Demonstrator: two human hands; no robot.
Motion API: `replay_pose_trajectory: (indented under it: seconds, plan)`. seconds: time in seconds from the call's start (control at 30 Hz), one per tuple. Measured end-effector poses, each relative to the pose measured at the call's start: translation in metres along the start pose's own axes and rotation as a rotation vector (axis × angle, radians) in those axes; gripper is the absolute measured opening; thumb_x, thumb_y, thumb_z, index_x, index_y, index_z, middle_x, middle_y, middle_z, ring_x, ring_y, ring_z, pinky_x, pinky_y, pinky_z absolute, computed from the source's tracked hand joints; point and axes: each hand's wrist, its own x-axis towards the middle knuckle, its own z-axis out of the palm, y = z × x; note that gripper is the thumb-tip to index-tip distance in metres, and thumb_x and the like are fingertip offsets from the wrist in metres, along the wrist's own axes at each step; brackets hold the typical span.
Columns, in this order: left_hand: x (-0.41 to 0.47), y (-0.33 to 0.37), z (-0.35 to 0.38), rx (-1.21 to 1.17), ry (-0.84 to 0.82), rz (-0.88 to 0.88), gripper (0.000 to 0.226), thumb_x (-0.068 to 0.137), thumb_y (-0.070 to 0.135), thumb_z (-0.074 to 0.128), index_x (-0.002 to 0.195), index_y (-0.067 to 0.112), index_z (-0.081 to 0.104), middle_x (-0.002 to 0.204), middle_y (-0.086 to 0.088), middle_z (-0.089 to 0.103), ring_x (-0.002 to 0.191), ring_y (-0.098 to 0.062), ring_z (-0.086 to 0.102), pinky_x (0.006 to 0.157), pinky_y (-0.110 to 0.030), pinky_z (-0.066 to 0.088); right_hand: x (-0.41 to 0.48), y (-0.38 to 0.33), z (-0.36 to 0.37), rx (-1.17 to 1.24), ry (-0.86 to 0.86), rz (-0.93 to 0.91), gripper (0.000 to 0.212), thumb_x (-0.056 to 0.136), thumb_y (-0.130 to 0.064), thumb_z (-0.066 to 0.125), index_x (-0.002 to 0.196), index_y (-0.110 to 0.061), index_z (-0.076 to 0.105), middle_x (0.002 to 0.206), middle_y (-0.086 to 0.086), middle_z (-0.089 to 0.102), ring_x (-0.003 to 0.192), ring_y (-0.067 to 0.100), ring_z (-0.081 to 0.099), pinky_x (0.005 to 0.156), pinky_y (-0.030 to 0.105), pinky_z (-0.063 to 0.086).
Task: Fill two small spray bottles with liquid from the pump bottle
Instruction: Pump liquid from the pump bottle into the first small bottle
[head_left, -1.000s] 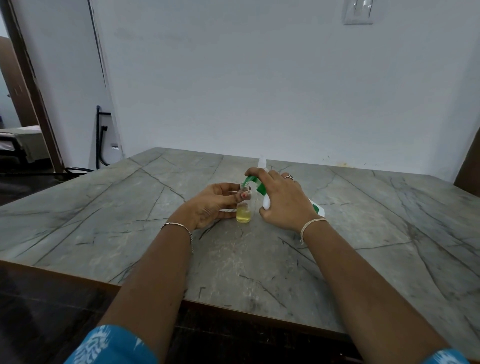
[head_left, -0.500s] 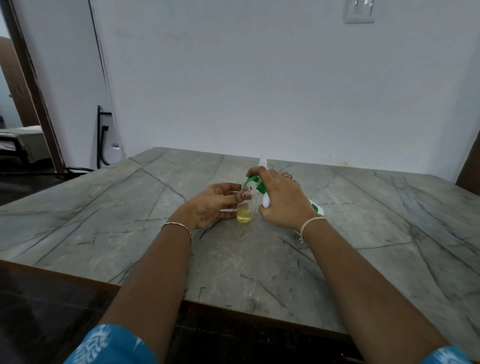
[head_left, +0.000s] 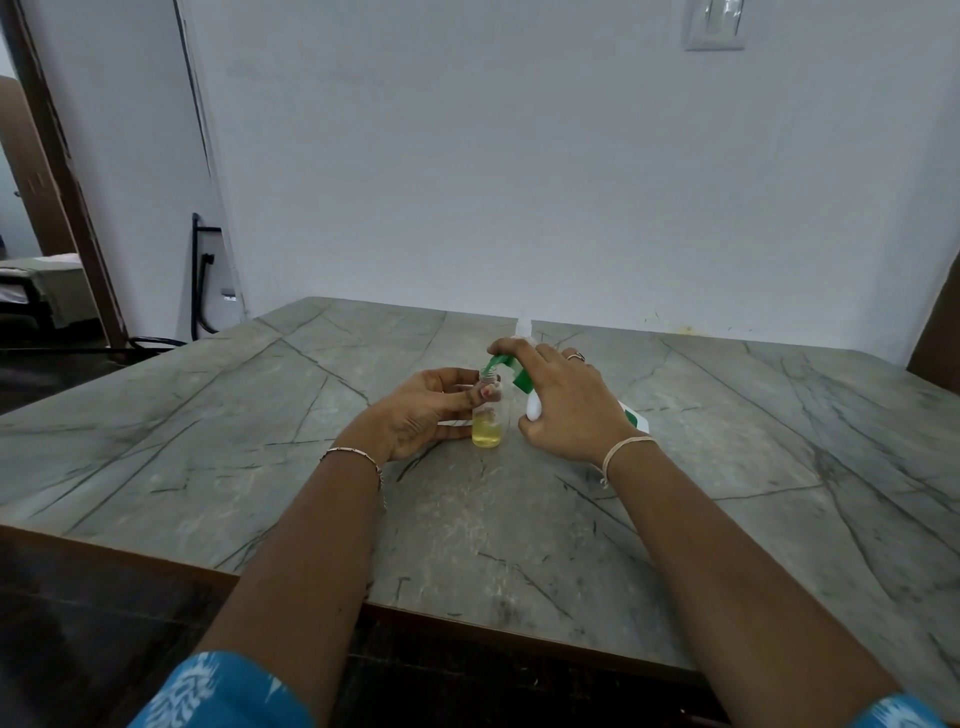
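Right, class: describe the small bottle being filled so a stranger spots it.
Find the grey table, then the left hand near its middle. It holds the small clear bottle. Unlike the white pump bottle beside it, this one is uncapped and holds yellow liquid.

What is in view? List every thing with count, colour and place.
small spray bottle: one, clear with yellow liquid low inside, table centre
pump bottle: one, white with green head, just right of it
capped bottle top: one, whitish, behind the pump bottle
table: one, grey veined stone, under everything
wall switch: one, white, top right
left hand: one, holds the small spray bottle
right hand: one, grips the pump bottle, finger on its head
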Motion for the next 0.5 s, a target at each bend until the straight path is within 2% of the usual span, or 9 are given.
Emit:
replay_pose_trajectory:
  seconds: [0.1, 0.23, 0.37, 0.5]
  plan:
    - [0.0003, -0.0001, 0.0004, 0.003, -0.013, 0.003, 0.036, 0.077, 0.013, 0.07, 0.112, 0.007, 0.063, 0.116, -0.014, 0.067, 0.099, -0.019, 0.066, 0.083, -0.033, 0.058, 0.0015, -0.0004, 0.0014, 0.031, 0.017, 0.0, 0.072, 0.07, -0.02, 0.065, 0.128, -0.041, 0.026, 0.112, 0.002, 0.057, 0.093, 0.025, 0.053, 0.087, 0.045, 0.049]
    - [0.0012, -0.0002, -0.0004, 0.003, -0.01, 0.001, 0.032, 0.08, 0.011, 0.068, 0.112, 0.007, 0.063, 0.116, -0.014, 0.068, 0.098, -0.02, 0.067, 0.083, -0.033, 0.058, 0.0016, -0.0012, 0.0024, 0.015, 0.031, -0.005, 0.073, 0.07, -0.021, 0.067, 0.129, -0.039, 0.028, 0.112, 0.001, 0.057, 0.094, 0.025, 0.053, 0.086, 0.042, 0.048]
    - [0.0011, -0.0001, -0.0002, 0.001, -0.001, -0.002, 0.048, 0.074, 0.014, 0.071, 0.12, 0.003, 0.06, 0.122, -0.018, 0.065, 0.101, -0.022, 0.066, 0.087, -0.037, 0.057, -0.0003, 0.0004, 0.0001, -0.01, 0.025, -0.013, 0.078, 0.072, -0.022, 0.066, 0.136, -0.041, 0.025, 0.11, 0.002, 0.056, 0.095, 0.026, 0.052, 0.088, 0.041, 0.048]
    - [-0.0005, 0.0005, 0.001, -0.007, -0.001, 0.001, 0.037, 0.081, 0.011, 0.068, 0.117, 0.005, 0.061, 0.12, -0.017, 0.065, 0.097, -0.02, 0.066, 0.083, -0.034, 0.058, -0.0012, 0.0014, -0.0007, -0.006, 0.012, -0.003, 0.08, 0.073, -0.023, 0.066, 0.139, -0.042, 0.024, 0.113, 0.003, 0.057, 0.098, 0.026, 0.052, 0.089, 0.042, 0.047]
